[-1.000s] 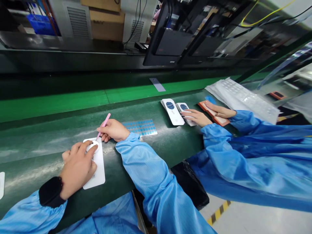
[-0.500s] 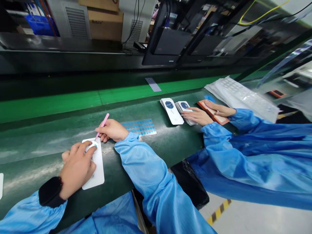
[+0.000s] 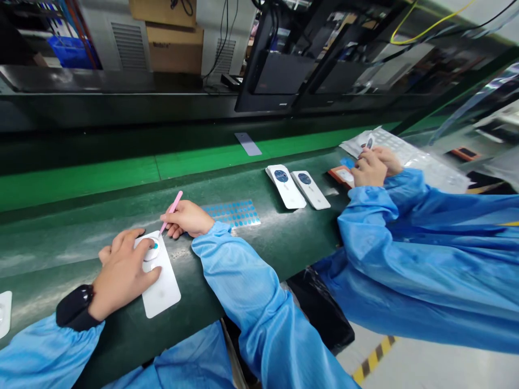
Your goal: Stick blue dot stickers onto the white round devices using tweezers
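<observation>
My left hand [image 3: 121,273] rests on a white card-shaped part [image 3: 161,281] lying on the dark green belt [image 3: 263,248], fingers curled over its round raised disc [image 3: 151,249], where a small blue dot shows. My right hand [image 3: 187,218] pinches pink tweezers [image 3: 171,210], whose tip points down at that disc. A sheet of blue round stickers [image 3: 235,212] lies just right of my right hand.
Two finished white cards with blue discs [image 3: 286,185] [image 3: 311,189] lie further right. A co-worker in a blue sleeve has both hands [image 3: 371,165] on a white card over an orange tray [image 3: 340,174], beside plastic-wrapped parts [image 3: 421,162]. Another white part [image 3: 4,313] sits at the far left.
My left hand has turned the white card so its lower end swings right. The co-worker's hands left the two cards and moved back to the orange tray, lifting a card.
</observation>
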A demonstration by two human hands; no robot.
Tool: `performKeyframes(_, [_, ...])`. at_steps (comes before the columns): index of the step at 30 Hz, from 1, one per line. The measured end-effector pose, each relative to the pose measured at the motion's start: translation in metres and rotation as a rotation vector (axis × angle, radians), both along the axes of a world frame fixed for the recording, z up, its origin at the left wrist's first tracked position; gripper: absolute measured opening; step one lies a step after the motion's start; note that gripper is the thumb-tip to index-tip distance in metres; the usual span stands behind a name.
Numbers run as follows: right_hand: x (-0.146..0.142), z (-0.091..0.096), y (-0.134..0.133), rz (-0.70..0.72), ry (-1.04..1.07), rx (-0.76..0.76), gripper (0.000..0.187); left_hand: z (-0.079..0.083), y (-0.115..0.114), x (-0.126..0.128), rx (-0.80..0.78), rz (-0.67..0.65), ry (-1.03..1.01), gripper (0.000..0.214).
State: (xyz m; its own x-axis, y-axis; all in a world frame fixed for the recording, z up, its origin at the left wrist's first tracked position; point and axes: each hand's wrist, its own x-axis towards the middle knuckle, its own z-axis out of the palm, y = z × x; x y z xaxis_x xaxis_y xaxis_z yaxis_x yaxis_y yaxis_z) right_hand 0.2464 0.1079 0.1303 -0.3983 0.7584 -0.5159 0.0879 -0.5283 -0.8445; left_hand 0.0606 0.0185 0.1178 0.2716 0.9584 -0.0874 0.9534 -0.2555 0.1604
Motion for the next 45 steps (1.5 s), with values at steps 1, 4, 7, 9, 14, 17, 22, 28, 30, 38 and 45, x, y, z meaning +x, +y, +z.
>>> performKeyframes(1, [0.000,0.002,0.000,0.001,0.000,-0.010,0.035,0.004,0.005,0.000,-0.041,-0.005,0.000,0.040])
performKeyframes(4, [0.002,0.006,-0.002,-0.011,-0.004,-0.028,0.036,0.019,0.018,0.006,-0.180,-0.018,0.020,0.042])
performKeyframes(7, [0.004,0.005,-0.001,-0.023,-0.006,-0.044,0.035,0.029,0.028,0.012,-0.227,0.015,0.046,0.047])
performKeyframes(9, [0.005,0.002,0.000,-0.017,0.016,-0.051,0.033,0.033,0.034,0.013,-0.244,0.026,0.053,0.050])
performKeyframes(14, [0.004,-0.005,0.003,-0.014,0.090,-0.064,0.035,0.058,0.082,-0.005,-0.220,-0.002,0.084,0.046])
performKeyframes(17, [0.003,-0.008,0.003,-0.011,0.102,-0.068,0.036,0.085,0.136,-0.023,-0.110,0.044,0.142,0.041])
performKeyframes(22, [0.002,-0.011,0.004,0.015,0.093,-0.063,0.036,0.131,0.200,-0.044,0.179,0.175,0.185,0.035])
performKeyframes(28, [0.003,-0.006,0.002,0.008,0.088,-0.064,0.036,0.163,0.179,-0.072,0.379,0.242,0.145,0.066])
performKeyframes(30, [0.004,-0.004,0.001,-0.006,0.085,-0.066,0.034,0.164,0.157,-0.090,0.363,0.260,0.168,0.070])
performKeyframes(38, [0.012,-0.014,0.004,0.002,0.104,-0.045,0.029,0.123,0.013,-0.186,0.097,0.559,0.196,0.070])
performKeyframes(45, [0.012,-0.011,0.004,-0.040,0.051,-0.025,0.030,0.042,-0.069,-0.247,-0.145,0.525,-0.021,0.043])
